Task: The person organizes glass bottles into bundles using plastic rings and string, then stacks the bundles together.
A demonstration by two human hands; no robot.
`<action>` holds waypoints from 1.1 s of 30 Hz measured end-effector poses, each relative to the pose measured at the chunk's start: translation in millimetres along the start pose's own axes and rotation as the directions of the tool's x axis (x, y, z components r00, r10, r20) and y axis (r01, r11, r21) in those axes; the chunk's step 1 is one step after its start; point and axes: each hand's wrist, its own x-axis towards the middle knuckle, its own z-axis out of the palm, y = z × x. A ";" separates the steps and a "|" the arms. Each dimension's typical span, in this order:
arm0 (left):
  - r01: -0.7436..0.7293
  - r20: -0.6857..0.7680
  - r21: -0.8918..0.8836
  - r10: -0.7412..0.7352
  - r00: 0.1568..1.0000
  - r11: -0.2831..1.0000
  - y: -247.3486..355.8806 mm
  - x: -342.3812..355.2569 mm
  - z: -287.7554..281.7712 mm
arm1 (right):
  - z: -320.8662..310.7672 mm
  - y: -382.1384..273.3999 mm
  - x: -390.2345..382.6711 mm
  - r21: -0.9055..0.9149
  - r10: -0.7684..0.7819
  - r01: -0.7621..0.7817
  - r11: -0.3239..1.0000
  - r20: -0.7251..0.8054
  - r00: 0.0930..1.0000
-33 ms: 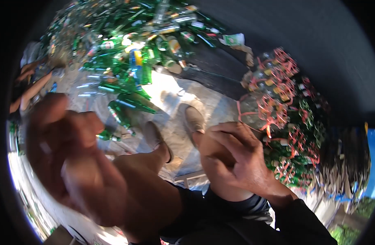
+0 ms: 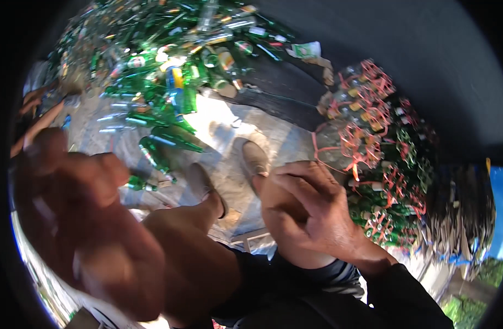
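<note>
My left hand (image 2: 90, 219) is raised close before me at the left, large and smeared by motion. Its fingers look bent, but I cannot make out whether anything is in them. On my bare right knee rests my right hand (image 2: 323, 211), empty, its fingers spread loosely over the kneecap. Green bottles (image 2: 166, 140) lie on the ground beyond my left hand. To the right of my right hand stand bundles of clear bottles (image 2: 361, 145) tied with pink string.
A large heap of mostly green bottles (image 2: 153, 33) spreads at the far left. Another person's arm (image 2: 46, 120) shows at the left edge. A dark wall (image 2: 383, 33) rises behind. Stacked flattened cardboard (image 2: 462, 219) stands at the right. My shoes (image 2: 254, 156) rest on a pale ground sheet.
The view has shifted slightly, so the surroundings sit a little farther left. My left hand has moved slightly left and down. My right hand stays on the knee.
</note>
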 end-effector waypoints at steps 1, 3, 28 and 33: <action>-0.042 0.054 -0.027 0.044 0.998 0.999 5.7 2.6 3.1 | -3.6 -5.2 0.5 -0.004 0.047 -0.047 0.999 0.040 0.998; -0.077 0.107 -0.049 0.082 0.991 0.996 8.1 2.0 10.1 | 1.1 -1.2 -3.6 0.019 0.031 -0.031 0.999 0.011 0.999; -0.076 -0.095 0.174 0.093 0.991 0.982 -11.9 -1.2 -35.0 | -3.8 -12.4 -5.0 -0.003 0.146 -0.146 0.989 0.090 0.985; -0.123 -0.091 0.210 0.145 0.985 0.970 -10.3 -0.5 -47.9 | -2.2 -15.6 3.5 0.005 0.137 -0.138 0.990 0.101 0.985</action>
